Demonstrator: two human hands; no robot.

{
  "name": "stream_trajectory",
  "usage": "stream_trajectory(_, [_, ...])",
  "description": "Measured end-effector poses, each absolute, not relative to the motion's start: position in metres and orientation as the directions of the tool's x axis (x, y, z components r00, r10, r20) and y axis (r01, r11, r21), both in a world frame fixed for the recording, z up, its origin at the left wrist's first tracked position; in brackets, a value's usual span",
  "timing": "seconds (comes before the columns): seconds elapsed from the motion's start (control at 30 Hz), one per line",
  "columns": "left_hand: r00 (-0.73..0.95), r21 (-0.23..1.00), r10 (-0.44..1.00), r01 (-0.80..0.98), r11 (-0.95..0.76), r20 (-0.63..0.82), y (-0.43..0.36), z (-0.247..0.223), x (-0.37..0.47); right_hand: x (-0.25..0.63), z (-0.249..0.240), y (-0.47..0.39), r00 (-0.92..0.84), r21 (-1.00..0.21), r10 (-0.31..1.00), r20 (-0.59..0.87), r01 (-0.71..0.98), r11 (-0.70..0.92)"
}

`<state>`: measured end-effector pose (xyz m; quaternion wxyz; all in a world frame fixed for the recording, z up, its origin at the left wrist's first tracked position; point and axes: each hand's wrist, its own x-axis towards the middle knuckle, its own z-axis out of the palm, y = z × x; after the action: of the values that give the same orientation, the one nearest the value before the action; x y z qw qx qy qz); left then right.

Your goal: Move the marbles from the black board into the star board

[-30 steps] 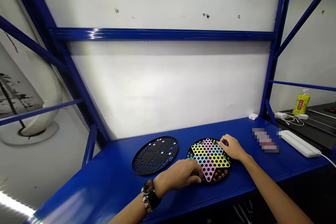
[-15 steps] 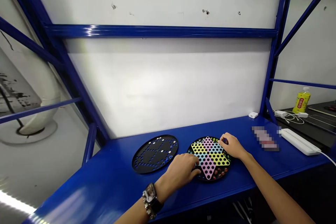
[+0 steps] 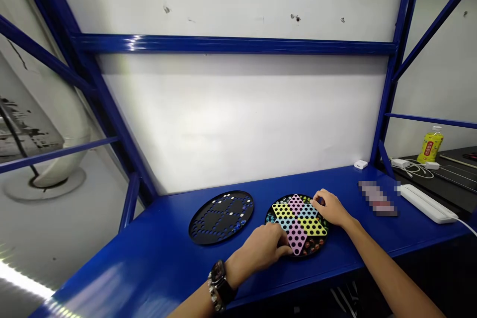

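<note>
A round black tray holds a star-shaped board (image 3: 297, 223) in pink, yellow and blue, with dark holes. Marbles in several colours lie around the star, reddish ones (image 3: 315, 245) at the lower right. My left hand (image 3: 265, 244), below a watch and beaded bracelet on the wrist, is at the tray's lower left edge, its fingers curled; what they hold, if anything, is hidden. At the upper right rim my right hand (image 3: 330, 207) has thumb and forefinger bent close together, and nothing can be made out between them.
Left of the board lies a black perforated disc (image 3: 219, 218) with white and blue pieces. A blurred flat object (image 3: 377, 198), a white power strip (image 3: 427, 203) and a small white box (image 3: 360, 164) are to the right. Farther right stands a yellow bottle (image 3: 431, 145).
My left hand has shifted slightly right and down along the tray's edge, its fingers now closer together. My right hand stays at the upper right rim. The view has moved a little.
</note>
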<state>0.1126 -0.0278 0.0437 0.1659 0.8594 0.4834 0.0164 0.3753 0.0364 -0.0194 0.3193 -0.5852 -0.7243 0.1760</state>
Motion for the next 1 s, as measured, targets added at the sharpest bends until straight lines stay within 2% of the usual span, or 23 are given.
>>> stream_trajectory(0.1, [0.535,0.368,0.824,0.815,-0.447,-0.186,-0.020,0.043,0.112,0.375,-0.021,0.037,-0.110,-0.625,0.958,0.263,0.737,0.256])
stream_trajectory(0.2, [0.545,0.377,0.805,0.814,-0.442,-0.233,-0.014,0.048,0.112,0.375,-0.021,0.037,-0.108,-0.624,0.956,0.272,0.736,0.260])
stream_trajectory(0.27, [0.538,0.334,0.814,0.826,-0.455,-0.221,-0.012,0.053,0.114,0.375,-0.021,0.037,-0.111,-0.624,0.956,0.271,0.737,0.262])
stream_trajectory(0.4, [0.537,0.173,0.822,0.842,-0.510,-0.188,-0.015,0.060,0.122,0.376,-0.020,0.037,-0.118,-0.623,0.958,0.262,0.737,0.261])
stream_trajectory(0.5, [0.554,0.150,0.810,0.832,-0.534,-0.193,-0.017,0.061,0.125,0.376,-0.020,0.037,-0.124,-0.624,0.959,0.256,0.737,0.262])
stream_trajectory(0.7, [0.577,0.223,0.808,0.809,-0.544,-0.122,-0.020,0.053,0.116,0.376,-0.020,0.036,-0.121,-0.617,0.961,0.249,0.745,0.254])
stream_trajectory(0.9, [0.568,0.417,0.812,0.775,-0.475,-0.131,-0.019,0.060,0.107,0.376,-0.022,0.037,-0.121,-0.627,0.959,0.256,0.734,0.260])
stream_trajectory(1.0, [0.472,0.481,0.882,0.776,-0.407,-0.016,-0.006,0.071,0.086,0.376,-0.021,0.036,-0.127,-0.622,0.958,0.255,0.738,0.263])
